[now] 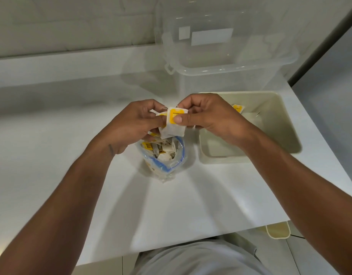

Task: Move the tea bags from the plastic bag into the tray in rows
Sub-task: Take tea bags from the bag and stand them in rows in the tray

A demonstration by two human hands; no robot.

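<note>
An open plastic bag (172, 162) with a blue zip edge stands on the white counter, holding several tea bags. Just above its mouth my right hand (209, 116) pinches a white tea bag (174, 127) with a yellow tag between thumb and fingers. My left hand (131, 124) grips a small bunch of tea bags, partly hidden by its fingers, touching the one in my right hand. The beige tray (280, 124) sits to the right of the bag. One tea bag with a yellow tag (238, 108) lies at its far end, partly behind my right hand.
A clear plastic storage box (226, 56) stands behind the tray against the tiled wall. The counter's front edge runs close to my body. A wall or cabinet panel (330, 62) rises at the right. Bare white counter (42, 135) lies to the left.
</note>
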